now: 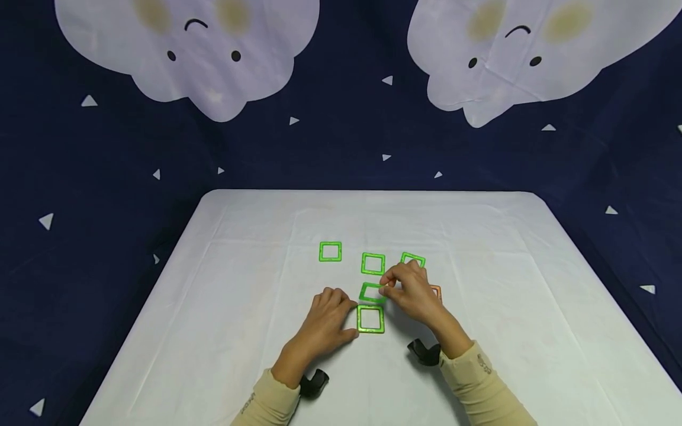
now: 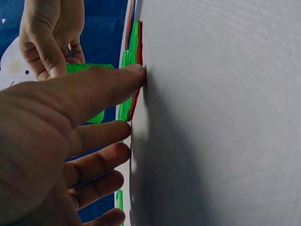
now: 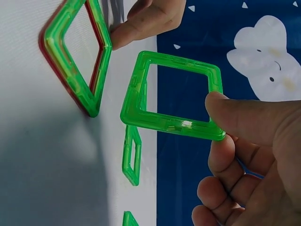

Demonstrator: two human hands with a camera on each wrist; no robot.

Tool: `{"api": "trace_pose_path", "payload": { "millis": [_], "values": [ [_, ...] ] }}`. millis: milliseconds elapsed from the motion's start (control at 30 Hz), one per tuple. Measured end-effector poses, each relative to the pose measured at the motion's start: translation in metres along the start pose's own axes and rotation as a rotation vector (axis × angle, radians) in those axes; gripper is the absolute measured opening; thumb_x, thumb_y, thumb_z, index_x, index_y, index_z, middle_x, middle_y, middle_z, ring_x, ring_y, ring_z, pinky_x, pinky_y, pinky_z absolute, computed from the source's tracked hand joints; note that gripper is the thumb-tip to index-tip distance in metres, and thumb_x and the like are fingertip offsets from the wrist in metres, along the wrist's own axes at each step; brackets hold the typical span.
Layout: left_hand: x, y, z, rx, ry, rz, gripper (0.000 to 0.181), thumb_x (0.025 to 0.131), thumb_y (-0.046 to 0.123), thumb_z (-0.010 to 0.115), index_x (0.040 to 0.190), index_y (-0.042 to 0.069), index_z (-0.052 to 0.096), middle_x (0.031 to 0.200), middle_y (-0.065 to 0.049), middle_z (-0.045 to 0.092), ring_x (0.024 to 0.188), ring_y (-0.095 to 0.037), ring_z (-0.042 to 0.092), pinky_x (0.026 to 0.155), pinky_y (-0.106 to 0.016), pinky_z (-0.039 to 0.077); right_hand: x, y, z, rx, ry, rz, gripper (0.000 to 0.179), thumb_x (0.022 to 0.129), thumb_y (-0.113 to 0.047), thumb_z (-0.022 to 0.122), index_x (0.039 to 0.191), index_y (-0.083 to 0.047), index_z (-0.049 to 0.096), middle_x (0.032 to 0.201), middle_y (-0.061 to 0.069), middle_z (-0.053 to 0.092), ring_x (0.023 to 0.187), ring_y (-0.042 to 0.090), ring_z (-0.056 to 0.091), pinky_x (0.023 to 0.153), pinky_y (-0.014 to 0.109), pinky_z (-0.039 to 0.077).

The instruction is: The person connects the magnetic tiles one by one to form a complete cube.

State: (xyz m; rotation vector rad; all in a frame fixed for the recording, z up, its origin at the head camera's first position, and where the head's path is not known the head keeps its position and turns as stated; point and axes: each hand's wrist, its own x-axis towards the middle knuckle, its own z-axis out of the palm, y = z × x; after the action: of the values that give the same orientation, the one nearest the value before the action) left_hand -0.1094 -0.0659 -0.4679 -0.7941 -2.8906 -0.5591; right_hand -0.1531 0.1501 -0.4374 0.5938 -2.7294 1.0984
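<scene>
My right hand (image 1: 410, 291) pinches a square green magnetic tile (image 3: 169, 125) by one corner, thumb on one face and forefinger behind. This see-through frame is tilted and held over the table, just beyond a stack. The stack is a green square magnetic tile (image 1: 370, 331) lying flat on a red one (image 2: 140, 44). At its left side rests my left hand (image 1: 326, 322), thumb at the near corner and forefinger at the far corner. Its other fingers are spread and fairly straight.
Beyond the hands lie three more green square tiles, at left (image 1: 330, 260), middle (image 1: 363, 264) and right (image 1: 412, 255). An orange tile (image 1: 439, 293) is partly hidden behind my right hand. Black wrist mounts (image 1: 314, 384) sit at both wrists. A white cloth covers the table (image 1: 213, 296).
</scene>
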Motion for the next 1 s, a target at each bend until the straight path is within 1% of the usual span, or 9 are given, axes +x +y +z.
{"api": "trace_pose_path", "payload": {
  "millis": [233,433,667,1000],
  "values": [
    [0.0002,0.0004,0.0013,0.020,0.033,0.022,0.044,0.074,0.034,0.077,0.112,0.014,0.065,0.104,0.001,0.054,0.100,-0.018,0.043,0.090,-0.039,0.036,0.0000,-0.0002,0.0016,-0.016,-0.011,0.006,0.014,0.075,-0.014,0.077,0.079,-0.019,0.065,0.072,-0.008,0.054,0.078,0.012,0.037,0.079,0.034,0.025],
    [-0.0002,0.0014,0.0014,0.024,0.020,0.008,0.043,0.076,0.034,0.076,0.112,0.014,0.065,0.104,0.001,0.053,0.100,-0.017,0.043,0.090,-0.038,0.036,0.0000,0.0013,0.0038,-0.038,-0.009,-0.015,0.013,0.076,-0.014,0.077,0.079,-0.018,0.065,0.072,-0.008,0.055,0.077,0.012,0.037,0.080,0.033,0.026],
    [0.0004,0.0026,0.0012,0.039,0.022,0.006,0.044,0.076,0.036,0.076,0.112,0.013,0.065,0.105,0.001,0.054,0.102,-0.018,0.043,0.091,-0.038,0.036,0.0001,0.0020,0.0072,-0.052,-0.012,-0.039,0.013,0.075,-0.013,0.077,0.079,-0.017,0.065,0.072,-0.008,0.055,0.077,0.012,0.037,0.082,0.035,0.027],
    [0.0005,0.0023,0.0013,0.042,0.020,0.006,0.045,0.076,0.037,0.077,0.112,0.012,0.066,0.105,0.000,0.054,0.103,-0.018,0.043,0.093,-0.040,0.036,-0.0004,0.0017,0.0092,-0.053,-0.035,-0.038,0.013,0.075,-0.014,0.077,0.079,-0.018,0.065,0.072,-0.008,0.054,0.077,0.012,0.037,0.082,0.036,0.027]
  ]
}}
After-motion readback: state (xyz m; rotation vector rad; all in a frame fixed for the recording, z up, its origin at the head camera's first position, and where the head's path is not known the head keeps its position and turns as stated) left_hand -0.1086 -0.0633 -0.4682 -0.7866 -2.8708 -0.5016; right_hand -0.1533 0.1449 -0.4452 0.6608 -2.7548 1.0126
